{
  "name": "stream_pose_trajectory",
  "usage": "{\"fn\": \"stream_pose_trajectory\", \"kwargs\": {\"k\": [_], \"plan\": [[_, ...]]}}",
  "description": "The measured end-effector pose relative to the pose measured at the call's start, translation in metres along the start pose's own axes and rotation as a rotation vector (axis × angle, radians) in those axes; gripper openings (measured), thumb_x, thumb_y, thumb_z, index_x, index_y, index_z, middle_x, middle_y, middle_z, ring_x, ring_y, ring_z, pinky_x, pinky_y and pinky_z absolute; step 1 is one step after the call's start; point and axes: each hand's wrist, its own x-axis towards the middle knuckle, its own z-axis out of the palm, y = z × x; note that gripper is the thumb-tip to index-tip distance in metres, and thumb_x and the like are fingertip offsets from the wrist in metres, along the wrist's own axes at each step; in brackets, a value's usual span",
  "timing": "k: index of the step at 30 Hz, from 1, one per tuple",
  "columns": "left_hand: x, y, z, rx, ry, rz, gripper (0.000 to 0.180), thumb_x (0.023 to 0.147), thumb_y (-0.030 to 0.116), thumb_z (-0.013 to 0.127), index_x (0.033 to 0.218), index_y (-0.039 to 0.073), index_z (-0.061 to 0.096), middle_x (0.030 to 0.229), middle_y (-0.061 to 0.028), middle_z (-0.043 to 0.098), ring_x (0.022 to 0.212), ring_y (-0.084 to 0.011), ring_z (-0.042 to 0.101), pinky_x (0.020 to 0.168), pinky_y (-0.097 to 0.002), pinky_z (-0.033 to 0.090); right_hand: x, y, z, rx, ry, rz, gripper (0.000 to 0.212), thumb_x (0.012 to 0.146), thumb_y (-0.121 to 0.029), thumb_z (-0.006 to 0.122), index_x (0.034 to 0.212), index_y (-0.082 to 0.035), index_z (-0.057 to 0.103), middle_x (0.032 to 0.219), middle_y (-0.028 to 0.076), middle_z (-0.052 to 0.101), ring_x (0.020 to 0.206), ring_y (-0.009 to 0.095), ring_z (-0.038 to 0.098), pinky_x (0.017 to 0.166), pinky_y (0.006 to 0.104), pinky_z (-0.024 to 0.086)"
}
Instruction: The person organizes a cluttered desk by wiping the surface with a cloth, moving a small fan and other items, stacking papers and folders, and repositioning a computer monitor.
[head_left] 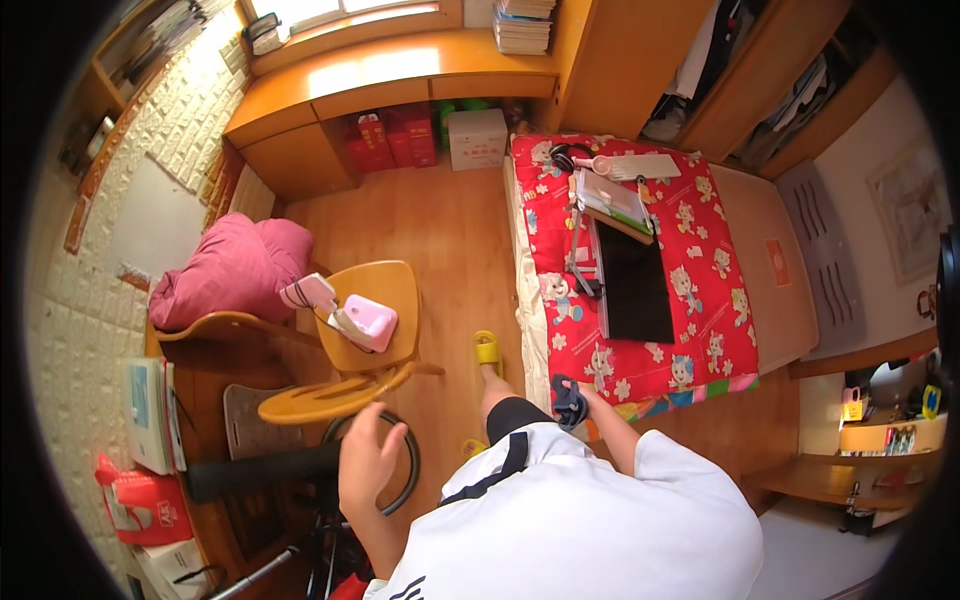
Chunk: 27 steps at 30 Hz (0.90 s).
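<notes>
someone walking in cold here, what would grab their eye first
The bright red bed cover with cartoon figures, right of centre, jumps out first, a large black panel lying on it. Next comes the wooden chair left of centre, with a rounded pink case on its seat. By the bed's near edge, the person's right grip holds a dark item.

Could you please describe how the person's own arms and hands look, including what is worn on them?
The left hand and right hand wear no gloves, and no watch or bracelet is visible. The forearms are bare below a loose white short-sleeved shirt; its right sleeve looks plain.
</notes>
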Motion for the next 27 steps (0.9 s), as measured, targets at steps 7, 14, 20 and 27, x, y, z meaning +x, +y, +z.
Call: {"fn": "stream_pose_trajectory", "kwargs": {"k": [7, 14, 20, 27], "plan": [[0.093, -0.079, -0.01, 0.519, 0.03, -0.22, 0.042, 0.082, 0.026, 0.067, 0.11, -0.002, 0.056, 0.104, -0.0224, 0.06, 0.096, -0.0383, 0.057, 0.082, -0.0438, 0.046, 0.073, -0.111, 0.05, -0.087, 0.033, -0.157, 0.025, 0.083, -0.032, 0.066, 0.09, -0.008, 0.061, 0.074, 0.004, 0.061, 0.062, 0.019, 0.061, 0.058, 0.0347, 0.052], [0.271, 0.072, -0.028, 0.191, 0.115, -0.103, 0.036, 0.085, 0.016, 0.061, 0.115, -0.004, 0.053, 0.109, -0.0228, 0.059, 0.1, -0.0396, 0.056, 0.085, -0.0417, 0.045, 0.094, -0.263, 0.135, -0.036, -0.143, -0.361, 0.034, 0.083, -0.021, 0.068, 0.111, -0.004, 0.057, 0.081, 0.003, 0.06, 0.068, 0.014, 0.06, 0.062, 0.0282, 0.05], [0.367, 0.129, 0.001, 0.009, -0.272, 0.183, 0.038, 0.085, 0.017, 0.062, 0.116, -0.003, 0.053, 0.108, -0.0222, 0.06, 0.1, -0.0373, 0.057, 0.085, -0.0395, 0.045, 0.063, -0.344, 0.203, -0.15, -0.27, -0.478, 0.038, 0.088, -0.022, 0.063, 0.119, -0.003, 0.053, 0.089, -0.001, 0.056, 0.074, 0.007, 0.054, 0.063, 0.0208, 0.045], [0.434, 0.103, -0.004, 0.394, -0.144, 0.031, 0.041, 0.085, 0.022, 0.063, 0.115, -0.005, 0.053, 0.11, -0.0232, 0.059, 0.101, -0.0379, 0.057, 0.086, -0.0411, 0.046, 0.078, -0.352, 0.173, -0.048, -0.203, -0.36, 0.036, 0.085, -0.018, 0.066, 0.116, -0.004, 0.053, 0.086, 0.002, 0.058, 0.072, 0.011, 0.057, 0.063, 0.0243, 0.048]]}}
